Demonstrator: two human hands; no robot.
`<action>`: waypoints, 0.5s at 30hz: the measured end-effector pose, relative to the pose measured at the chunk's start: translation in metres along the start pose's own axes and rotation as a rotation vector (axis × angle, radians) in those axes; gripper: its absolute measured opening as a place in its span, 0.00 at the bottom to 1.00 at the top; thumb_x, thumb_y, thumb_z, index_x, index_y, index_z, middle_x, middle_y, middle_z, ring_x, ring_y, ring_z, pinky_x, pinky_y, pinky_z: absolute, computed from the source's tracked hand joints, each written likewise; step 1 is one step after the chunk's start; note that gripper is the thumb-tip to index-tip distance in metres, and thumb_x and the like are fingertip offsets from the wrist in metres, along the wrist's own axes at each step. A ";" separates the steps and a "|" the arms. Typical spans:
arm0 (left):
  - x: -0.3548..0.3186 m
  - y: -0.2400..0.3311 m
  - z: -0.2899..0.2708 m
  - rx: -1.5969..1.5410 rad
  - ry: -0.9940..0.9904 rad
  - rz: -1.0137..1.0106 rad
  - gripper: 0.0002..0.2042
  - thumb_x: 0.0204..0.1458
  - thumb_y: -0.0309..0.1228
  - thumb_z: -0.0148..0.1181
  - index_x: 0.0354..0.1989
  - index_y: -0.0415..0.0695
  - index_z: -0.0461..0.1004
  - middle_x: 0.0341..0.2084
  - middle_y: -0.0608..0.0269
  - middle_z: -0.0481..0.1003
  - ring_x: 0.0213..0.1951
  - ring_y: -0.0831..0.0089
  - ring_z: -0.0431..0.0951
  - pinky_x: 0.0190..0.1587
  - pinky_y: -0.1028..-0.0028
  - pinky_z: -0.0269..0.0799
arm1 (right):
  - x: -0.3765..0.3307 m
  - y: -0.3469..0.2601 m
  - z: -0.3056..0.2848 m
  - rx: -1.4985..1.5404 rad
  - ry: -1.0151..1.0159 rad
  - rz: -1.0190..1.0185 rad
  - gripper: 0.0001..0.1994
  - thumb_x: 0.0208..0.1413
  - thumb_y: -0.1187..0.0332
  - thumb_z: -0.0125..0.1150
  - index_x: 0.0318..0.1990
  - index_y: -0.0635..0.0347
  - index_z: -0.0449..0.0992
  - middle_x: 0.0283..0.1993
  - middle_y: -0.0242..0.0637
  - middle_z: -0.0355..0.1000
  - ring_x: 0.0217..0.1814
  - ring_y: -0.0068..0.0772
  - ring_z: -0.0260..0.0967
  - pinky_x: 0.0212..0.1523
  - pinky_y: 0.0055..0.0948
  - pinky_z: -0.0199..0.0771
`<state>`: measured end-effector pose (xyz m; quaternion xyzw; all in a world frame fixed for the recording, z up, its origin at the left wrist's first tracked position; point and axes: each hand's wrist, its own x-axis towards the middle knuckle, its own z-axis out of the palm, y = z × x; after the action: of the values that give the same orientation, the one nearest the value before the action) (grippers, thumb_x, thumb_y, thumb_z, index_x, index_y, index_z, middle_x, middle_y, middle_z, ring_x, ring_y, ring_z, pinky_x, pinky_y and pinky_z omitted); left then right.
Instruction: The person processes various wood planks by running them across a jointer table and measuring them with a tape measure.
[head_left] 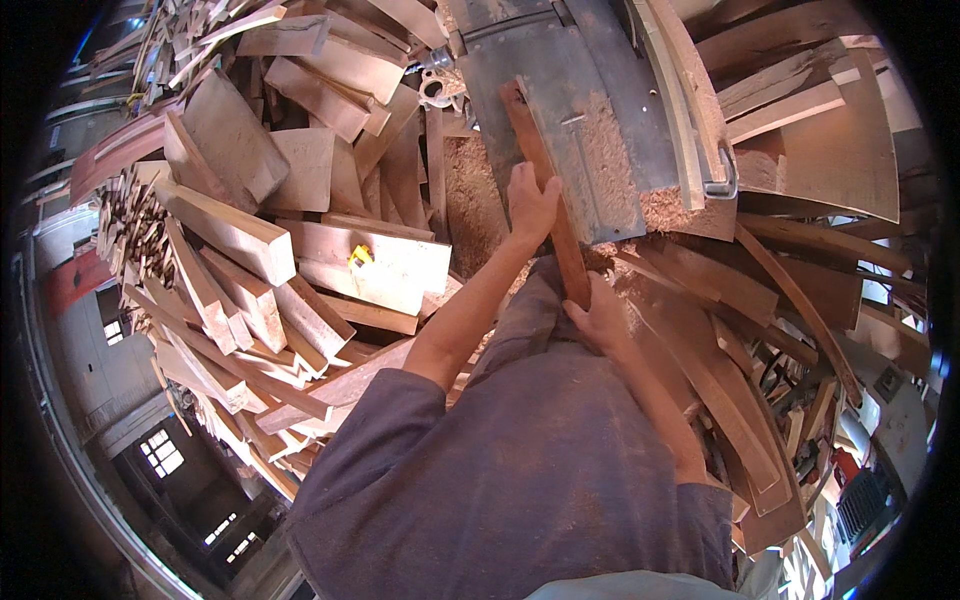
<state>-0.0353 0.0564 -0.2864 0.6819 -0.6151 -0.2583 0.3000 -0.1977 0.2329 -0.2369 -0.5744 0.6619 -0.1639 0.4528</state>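
Left hand: my left hand [531, 203] lies on the strip [545, 190] partway along it, palm down and pressing; I cannot tell whether the fingers wrap its edge.
Right hand: my right hand [600, 315] has its grip closed around the strip's near end, close to my body.
Strip: a long, narrow, reddish-brown piece of wood, running away from me across the bench [600, 120], its far end out on the grey metal top.
Bench: grey metal plates, partly covered with sawdust [610, 150]; a curved rail [680, 110] sits to the right.
Around: pale planks [360, 262] stacked to my left, curved dark offcuts [740, 380] piled to my right.
Risk, slip: I judge the sawdust could let the strip skid sideways under my left palm.
Risk, fingers: my left hand sits right on the strip, so any cutter under that slot would be near it; I see no guard.
Risk, footing: the offcuts crowd the bench and could snag the strip's tail.
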 end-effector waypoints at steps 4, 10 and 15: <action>0.003 0.025 -0.005 -0.629 -0.145 -0.442 0.18 0.58 0.37 0.64 0.46 0.36 0.70 0.40 0.54 0.75 0.42 0.55 0.78 0.46 0.57 0.75 | -0.009 -0.018 -0.042 0.019 -0.041 0.045 0.31 0.48 0.58 0.73 0.57 0.65 0.70 0.47 0.55 0.75 0.49 0.60 0.76 0.50 0.50 0.75; -0.002 0.048 0.010 -1.336 -0.276 -0.718 0.18 0.60 0.36 0.60 0.53 0.38 0.69 0.38 0.53 0.77 0.40 0.60 0.80 0.46 0.58 0.78 | -0.019 -0.017 -0.058 0.773 -0.237 0.266 0.30 0.46 0.60 0.75 0.56 0.66 0.73 0.43 0.43 0.76 0.43 0.43 0.77 0.44 0.41 0.77; -0.004 0.082 -0.003 -1.628 -0.311 -0.597 0.21 0.63 0.43 0.55 0.56 0.39 0.69 0.43 0.53 0.78 0.42 0.57 0.80 0.48 0.58 0.78 | -0.019 -0.034 -0.089 0.631 -0.054 0.229 0.28 0.47 0.61 0.75 0.53 0.67 0.74 0.38 0.38 0.76 0.37 0.30 0.75 0.38 0.33 0.78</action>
<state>-0.0903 0.0559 -0.2247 0.3458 -0.0702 -0.7741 0.5255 -0.2479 0.2136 -0.1564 -0.3321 0.6264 -0.2934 0.6413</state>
